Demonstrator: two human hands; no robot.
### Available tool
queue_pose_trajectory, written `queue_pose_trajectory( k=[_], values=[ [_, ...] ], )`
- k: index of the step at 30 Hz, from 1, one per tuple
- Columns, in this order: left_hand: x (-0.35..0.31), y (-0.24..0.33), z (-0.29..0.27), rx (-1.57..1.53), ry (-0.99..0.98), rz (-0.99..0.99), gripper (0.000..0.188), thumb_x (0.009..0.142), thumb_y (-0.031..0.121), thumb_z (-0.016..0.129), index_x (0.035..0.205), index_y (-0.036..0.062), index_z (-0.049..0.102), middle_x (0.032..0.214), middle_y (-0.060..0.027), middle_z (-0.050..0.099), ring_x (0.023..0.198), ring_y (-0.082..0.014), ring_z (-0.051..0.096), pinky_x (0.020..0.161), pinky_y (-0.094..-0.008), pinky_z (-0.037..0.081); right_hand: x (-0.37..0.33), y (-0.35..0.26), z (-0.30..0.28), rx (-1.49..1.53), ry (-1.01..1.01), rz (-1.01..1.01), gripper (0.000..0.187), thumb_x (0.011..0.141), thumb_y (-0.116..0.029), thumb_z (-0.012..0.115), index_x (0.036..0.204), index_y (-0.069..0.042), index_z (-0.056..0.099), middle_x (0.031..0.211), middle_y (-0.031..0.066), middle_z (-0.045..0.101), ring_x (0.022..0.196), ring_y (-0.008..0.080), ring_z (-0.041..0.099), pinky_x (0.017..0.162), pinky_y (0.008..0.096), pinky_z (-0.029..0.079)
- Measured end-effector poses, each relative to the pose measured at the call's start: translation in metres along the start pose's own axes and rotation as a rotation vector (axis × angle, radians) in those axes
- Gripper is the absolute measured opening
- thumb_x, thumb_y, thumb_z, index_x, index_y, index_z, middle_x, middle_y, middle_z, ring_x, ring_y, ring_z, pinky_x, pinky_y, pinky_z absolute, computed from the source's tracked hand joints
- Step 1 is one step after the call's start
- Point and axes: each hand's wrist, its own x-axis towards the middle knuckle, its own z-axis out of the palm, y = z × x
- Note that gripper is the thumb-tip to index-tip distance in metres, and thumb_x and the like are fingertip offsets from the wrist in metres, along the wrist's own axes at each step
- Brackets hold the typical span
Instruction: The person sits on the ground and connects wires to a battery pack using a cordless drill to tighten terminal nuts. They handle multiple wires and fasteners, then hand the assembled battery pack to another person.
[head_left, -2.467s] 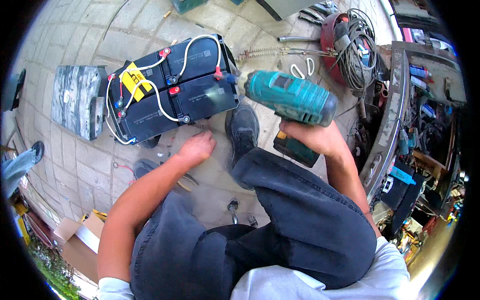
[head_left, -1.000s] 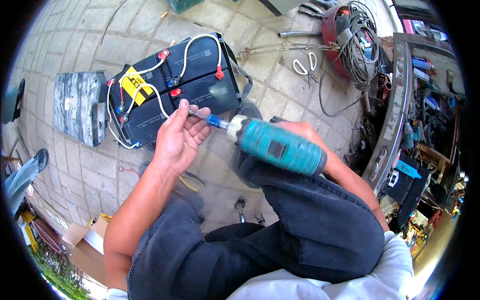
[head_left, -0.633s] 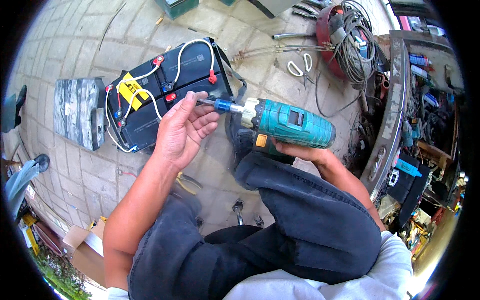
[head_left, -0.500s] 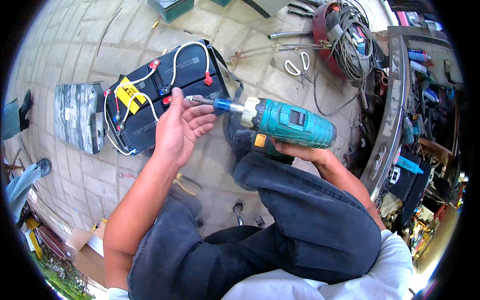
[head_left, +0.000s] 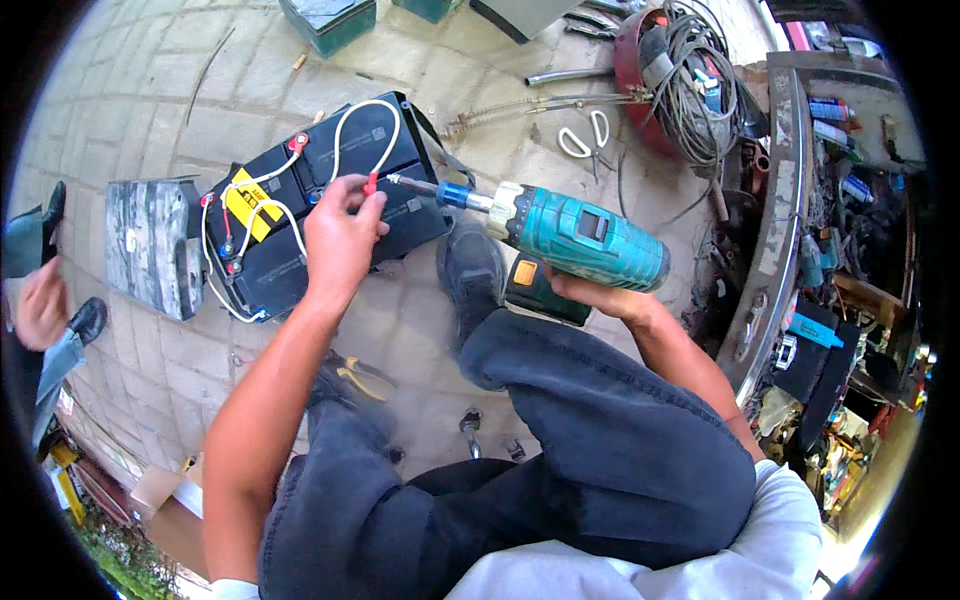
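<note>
Black batteries (head_left: 350, 145) sit side by side on the paving, joined by white wires with red and blue ends, and a yellow label (head_left: 247, 207) lies on top. My left hand (head_left: 340, 240) is closed, thumb and fingertips pinching a red terminal cap (head_left: 371, 184) at the end of a white wire, over the batteries. My right hand (head_left: 600, 292) grips the handle of a teal cordless drill (head_left: 570, 235). The drill lies level, its blue bit holder (head_left: 455, 195) and socket tip pointing left, close to the red cap. Yellow-handled pliers (head_left: 365, 378) rest by my foot.
A scratched grey casing (head_left: 150, 245) stands left of the batteries. White-handled scissors (head_left: 588, 140), a metal tube (head_left: 568, 76) and a red tub of coiled cable (head_left: 628, 70) lie ahead. Cluttered shelving (head_left: 830, 240) runs along the right. Another person's hand (head_left: 42, 305) shows at far left.
My left hand has gone from spread fingers beside the bit to pinching the red cap. The drill has shifted slightly right. Another person's hand has come into view at far left.
</note>
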Motion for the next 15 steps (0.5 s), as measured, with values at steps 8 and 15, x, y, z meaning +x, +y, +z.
queue_pose_trajectory(
  k=[8,15],
  values=[
    [-0.015,-0.023,-0.028,-0.483,0.091,0.072,0.018,0.088,0.010,0.067,0.094,0.0034,0.052,0.084,-0.0096,0.063,0.069,-0.0132,0.065,0.062,-0.0247,0.053,0.004,-0.006,0.008,-0.347,-0.070,-0.137,0.028,0.080,-0.012,0.069,0.107,-0.010,0.064,0.098,0.0045,0.065,0.091,0.0182,0.060,0.081,0.0326,0.049],
    [-0.025,-0.036,-0.037,-0.700,0.044,-0.055,0.019,0.085,0.003,0.067,0.099,0.0055,0.054,0.094,-0.0071,0.064,0.080,-0.0141,0.063,0.075,-0.0275,0.052,0.011,-0.023,0.020,-0.434,-0.112,-0.274,0.027,0.079,-0.012,0.070,0.105,-0.008,0.065,0.097,0.0103,0.067,0.087,0.0250,0.064,0.079,0.0355,0.051]
  ],
)
